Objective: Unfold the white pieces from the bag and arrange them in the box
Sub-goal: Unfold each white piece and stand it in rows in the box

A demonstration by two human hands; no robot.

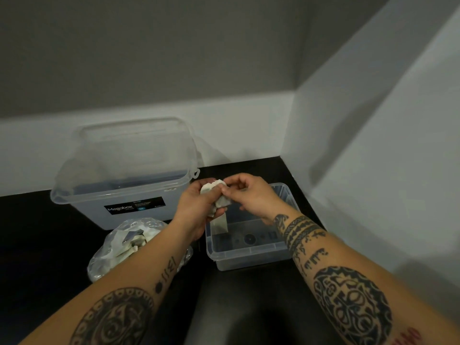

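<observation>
Both hands working a crumpled white piece (pixel 216 195) above the clear box (pixel 249 255).
Left hand (pixel 196 207) curls round it; right hand (pixel 249 195) fingers pinch its upper edge.

Views: one, head-worn, wide-angle. Station: above and behind the person's forearms, close to the work. Facing: forward and down onto a black table (pixel 37 232) in a wall (pixel 373 145) corner. Centre: left hand (pixel 196 207) and right hand (pixel 249 195), by the small box (pixel 249 255). Left of frame: large bin (pixel 124 185), bag (pixel 112 247).
</observation>
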